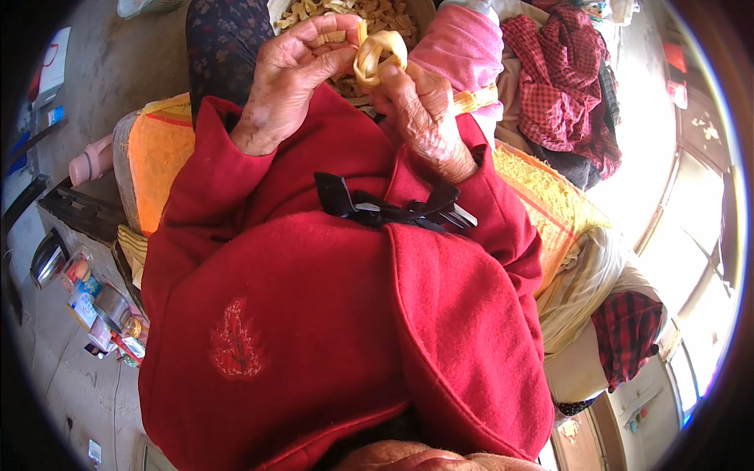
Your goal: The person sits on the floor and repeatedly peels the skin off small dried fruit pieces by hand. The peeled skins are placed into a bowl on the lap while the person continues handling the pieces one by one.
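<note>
Before my chest, both hands hold a pale yellow looped strip (386, 44), seemingly dried plant fibre. My left hand (285, 76) pinches its left side near an upright end between thumb and fingertips. Beige bands, like tape, wrap some of that hand's fingers. From below, my right hand (421, 109) grips the loop between thumb and bent fingers. Beyond the hands sits a round basin (425, 15) full of folded yellowish pieces (347, 8), partly hidden by them. More yellow strips (476, 98) lie across the pink cloth (462, 44) near my right wrist.
A black strap (389, 209) with a buckle crosses my red coat (306, 277). Orange towels (162, 165) cover the seat. Checked red clothing (559, 88) lies to the right. A pink bottle (91, 160) and several containers (109, 303) are at left.
</note>
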Demonstrator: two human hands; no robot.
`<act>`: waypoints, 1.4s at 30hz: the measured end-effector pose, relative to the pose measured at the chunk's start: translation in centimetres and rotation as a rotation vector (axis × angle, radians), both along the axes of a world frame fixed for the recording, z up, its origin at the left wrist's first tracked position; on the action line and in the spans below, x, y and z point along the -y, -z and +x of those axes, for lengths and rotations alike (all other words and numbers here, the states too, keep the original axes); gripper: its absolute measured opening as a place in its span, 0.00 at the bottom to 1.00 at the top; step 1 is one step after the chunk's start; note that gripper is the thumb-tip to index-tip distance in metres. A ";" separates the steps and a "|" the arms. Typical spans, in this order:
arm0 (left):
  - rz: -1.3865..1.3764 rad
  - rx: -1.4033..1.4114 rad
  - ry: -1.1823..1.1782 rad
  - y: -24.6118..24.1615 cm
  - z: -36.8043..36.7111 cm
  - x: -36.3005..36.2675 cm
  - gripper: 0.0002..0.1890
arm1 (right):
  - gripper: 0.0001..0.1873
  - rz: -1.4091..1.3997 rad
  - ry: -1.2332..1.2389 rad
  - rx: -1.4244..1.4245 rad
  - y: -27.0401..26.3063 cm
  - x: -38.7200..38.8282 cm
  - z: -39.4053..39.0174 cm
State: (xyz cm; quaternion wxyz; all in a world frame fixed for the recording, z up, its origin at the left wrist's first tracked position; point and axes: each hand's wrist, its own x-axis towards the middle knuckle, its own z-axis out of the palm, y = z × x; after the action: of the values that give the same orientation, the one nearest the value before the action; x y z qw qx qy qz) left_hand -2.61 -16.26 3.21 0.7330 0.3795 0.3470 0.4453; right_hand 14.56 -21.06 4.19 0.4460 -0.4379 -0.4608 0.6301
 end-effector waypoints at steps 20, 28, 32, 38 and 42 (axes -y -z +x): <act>0.447 -0.457 0.112 -2.2 0.5 0.6 0.08 | 0.11 0.109 -0.022 0.031 1.2 0.0 -0.2; 0.121 -0.199 0.064 -1.7 0.7 1.0 0.07 | 0.10 0.229 -0.039 0.201 0.3 0.0 0.0; -0.085 0.118 0.145 -1.7 0.3 1.1 0.09 | 0.09 0.218 -0.025 0.183 -0.2 0.3 -0.2; -0.036 0.265 0.325 -1.5 0.0 0.7 0.08 | 0.05 0.458 -0.007 0.251 0.2 0.6 -0.7; 0.098 0.170 0.347 -1.6 0.3 0.6 0.04 | 0.04 0.712 0.050 0.451 0.5 0.5 -0.5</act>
State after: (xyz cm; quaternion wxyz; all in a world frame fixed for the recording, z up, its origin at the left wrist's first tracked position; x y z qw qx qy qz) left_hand -2.34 -16.89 4.85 0.8059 0.4300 0.1911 0.3592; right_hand 14.02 -21.52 3.66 0.4727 -0.3945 -0.7250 0.3087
